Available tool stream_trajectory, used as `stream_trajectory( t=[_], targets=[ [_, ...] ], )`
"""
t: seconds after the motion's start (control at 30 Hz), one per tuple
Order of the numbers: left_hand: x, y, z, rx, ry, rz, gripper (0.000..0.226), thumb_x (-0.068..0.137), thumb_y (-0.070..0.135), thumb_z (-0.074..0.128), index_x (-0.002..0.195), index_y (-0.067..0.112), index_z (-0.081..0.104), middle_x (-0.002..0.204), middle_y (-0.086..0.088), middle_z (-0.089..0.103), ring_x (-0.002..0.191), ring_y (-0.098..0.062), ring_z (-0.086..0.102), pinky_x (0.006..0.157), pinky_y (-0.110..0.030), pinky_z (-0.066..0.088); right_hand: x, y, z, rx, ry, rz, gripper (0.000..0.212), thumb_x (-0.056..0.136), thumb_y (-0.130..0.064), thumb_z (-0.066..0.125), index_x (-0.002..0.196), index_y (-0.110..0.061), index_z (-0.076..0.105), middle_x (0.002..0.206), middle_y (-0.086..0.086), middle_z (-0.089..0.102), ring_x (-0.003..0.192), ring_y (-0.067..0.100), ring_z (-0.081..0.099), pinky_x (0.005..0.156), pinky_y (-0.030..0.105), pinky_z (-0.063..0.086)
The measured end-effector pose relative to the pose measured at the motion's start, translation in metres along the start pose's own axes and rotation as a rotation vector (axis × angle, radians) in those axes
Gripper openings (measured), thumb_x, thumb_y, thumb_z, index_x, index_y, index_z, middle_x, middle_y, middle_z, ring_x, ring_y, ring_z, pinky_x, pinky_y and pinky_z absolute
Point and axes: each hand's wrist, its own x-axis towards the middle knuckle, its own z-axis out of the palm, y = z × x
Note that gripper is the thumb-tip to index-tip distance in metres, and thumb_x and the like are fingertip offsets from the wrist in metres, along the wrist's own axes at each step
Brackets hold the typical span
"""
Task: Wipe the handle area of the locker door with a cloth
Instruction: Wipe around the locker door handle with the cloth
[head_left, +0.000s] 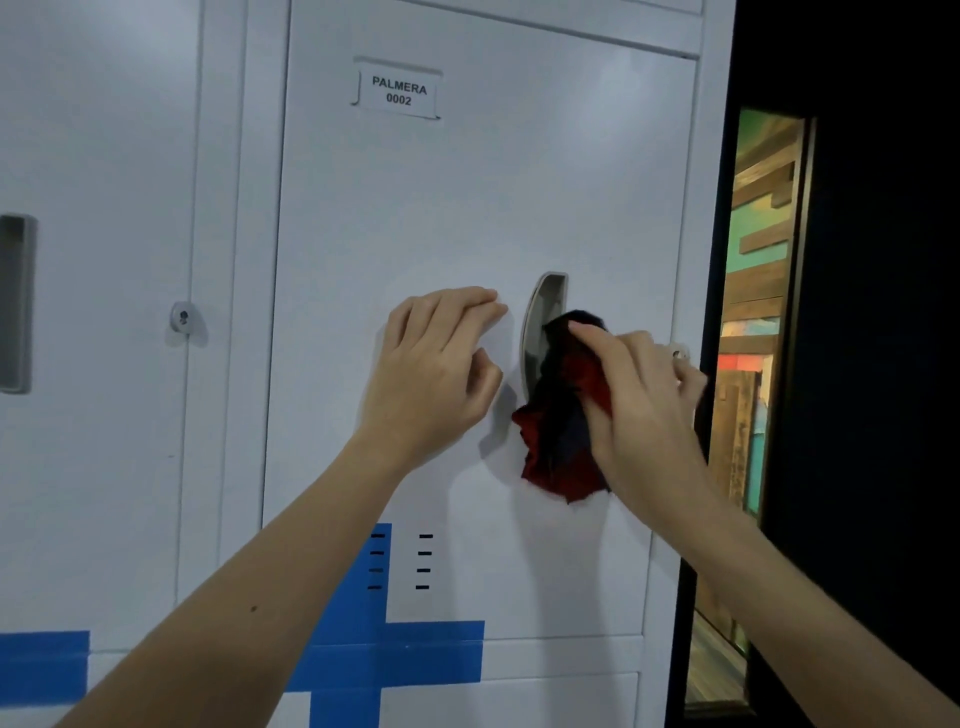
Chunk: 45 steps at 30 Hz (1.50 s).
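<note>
Right of centre, the right hand (641, 395) clamps a crumpled red-and-black cloth (563, 415) against the grey recessed metal handle (540, 322); the left hand (441, 374), fingers loose, rests on the white locker door (467, 208)

Two hands, left (434, 364) and right (644, 410); one cloth (558, 415); two recessed handles (540, 322); eight vent slots (400, 561); one name label (399, 92).

Two bare forearms, sleeveless to the frame edge, left hand (434, 374), right hand (641, 400), no rings.
</note>
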Motion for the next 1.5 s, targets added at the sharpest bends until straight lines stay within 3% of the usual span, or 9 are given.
stream_trajectory(
  t=[0.17,0.33,0.6,0.77,0.9,1.0,1.07,1.23,1.5],
  targets=[
    [-0.001,0.001,0.002,0.000,0.014,-0.004,0.038,0.075,0.013,0.049,0.110,0.006,0.064,0.114,-0.006,0.062,0.107,-0.017,0.046,0.094,-0.031,0.033,-0.026,-0.017,0.017,-0.147,-0.016,-0.068,0.036,0.079,-0.012,0.045,0.111,-0.004,0.060,0.094,0.012,0.056,0.080,0.027,0.055,0.079,0.036,0.030],
    [0.001,0.000,0.002,0.016,0.027,0.005,0.038,0.076,0.013,0.048,0.110,0.006,0.064,0.114,-0.007,0.063,0.107,-0.017,0.046,0.093,-0.031,0.032,-0.011,-0.011,0.014,-0.250,-0.015,-0.092,0.030,0.069,0.002,0.070,0.098,-0.005,0.064,0.082,0.011,0.051,0.073,0.027,0.049,0.076,0.037,0.026],
    [0.000,0.003,0.002,0.007,0.027,-0.015,0.040,0.073,0.015,0.048,0.108,0.003,0.063,0.111,-0.007,0.063,0.105,-0.018,0.046,0.092,-0.030,0.032,0.046,-0.027,0.030,-0.013,0.132,0.219,0.036,0.067,0.007,0.044,0.094,-0.007,0.063,0.087,0.009,0.048,0.081,0.022,0.042,0.074,0.032,0.019],
    [0.000,0.002,0.002,0.017,0.012,0.010,0.041,0.075,0.023,0.050,0.109,0.006,0.065,0.114,-0.006,0.062,0.107,-0.018,0.046,0.093,-0.031,0.032,0.010,-0.026,0.031,0.035,0.088,0.131,0.033,0.076,-0.004,0.044,0.102,-0.012,0.064,0.087,0.006,0.047,0.081,0.016,0.035,0.074,0.031,0.017],
    [0.000,0.003,0.001,-0.020,0.040,-0.019,0.041,0.074,0.018,0.047,0.110,0.005,0.061,0.112,-0.006,0.062,0.106,-0.017,0.046,0.096,-0.023,0.026,0.038,-0.023,0.032,0.000,0.134,0.179,0.037,0.066,0.006,0.044,0.093,-0.010,0.064,0.086,0.007,0.046,0.079,0.016,0.032,0.073,0.030,0.014],
    [0.001,0.003,0.002,-0.015,0.051,-0.019,0.041,0.074,0.016,0.046,0.109,0.004,0.060,0.111,-0.007,0.062,0.105,-0.017,0.046,0.095,-0.026,0.029,0.041,-0.030,0.035,0.029,0.169,0.206,0.048,0.069,0.001,0.027,0.098,-0.008,0.064,0.086,0.008,0.045,0.078,0.016,0.031,0.073,0.028,0.012],
    [0.001,0.003,0.002,-0.007,0.038,-0.017,0.040,0.075,0.015,0.046,0.110,0.003,0.063,0.112,-0.007,0.062,0.106,-0.017,0.046,0.094,-0.030,0.032,0.031,-0.027,0.032,-0.032,0.136,0.117,0.045,0.072,-0.002,0.026,0.096,-0.008,0.063,0.084,0.008,0.044,0.078,0.018,0.032,0.072,0.030,0.014],
    [0.000,0.004,0.001,0.022,0.029,-0.008,0.038,0.076,0.012,0.047,0.109,0.003,0.064,0.113,-0.009,0.062,0.107,-0.018,0.046,0.093,-0.031,0.033,0.027,-0.005,0.010,-0.469,0.043,-0.338,0.006,0.076,-0.010,0.057,0.080,-0.010,0.062,0.088,0.011,0.053,0.081,0.025,0.038,0.077,0.040,0.028],
    [0.000,0.002,0.001,0.009,0.021,-0.006,0.038,0.077,0.012,0.047,0.110,0.004,0.064,0.113,-0.007,0.063,0.107,-0.017,0.048,0.097,-0.025,0.029,0.069,0.014,-0.002,-0.857,0.120,-0.632,0.010,0.080,-0.007,0.052,0.073,-0.012,0.057,0.081,0.004,0.055,0.072,0.020,0.047,0.076,0.035,0.029]
  ],
)
